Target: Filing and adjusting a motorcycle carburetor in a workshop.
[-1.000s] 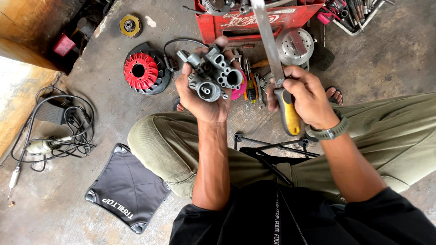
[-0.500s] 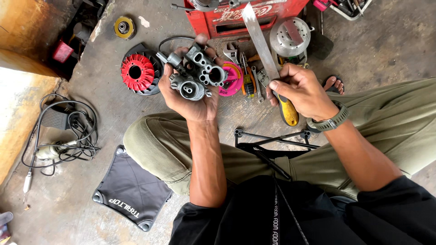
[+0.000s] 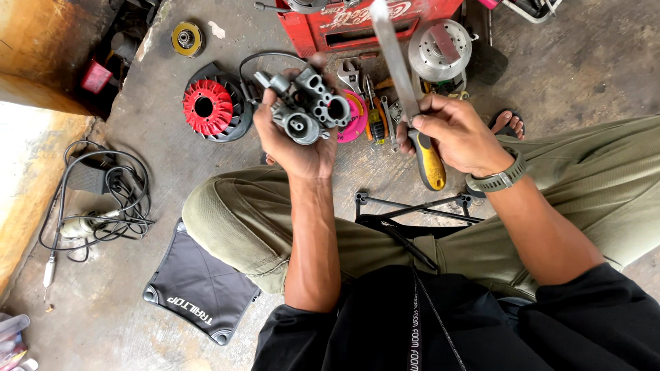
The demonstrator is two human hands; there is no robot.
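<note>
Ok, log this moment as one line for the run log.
left hand: holds grey metal carburetor body | right hand: grips yellow-handled flat file, blade up | floor: red finned fan, hand tools

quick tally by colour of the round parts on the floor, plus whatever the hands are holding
Red: 1, finned wheel
Yellow: 1, small disc
Pink: 1, disc
Silver: 1, drum
Left hand: 1, grey metal casting
Right hand: 1, yellow-handled file
Total: 6

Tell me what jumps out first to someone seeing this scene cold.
The left hand holds up a grey metal engine part at centre. Beside it, the right hand grips a long flat file by its yellow handle. On the concrete floor to the left lies a bright red finned wheel.
</note>
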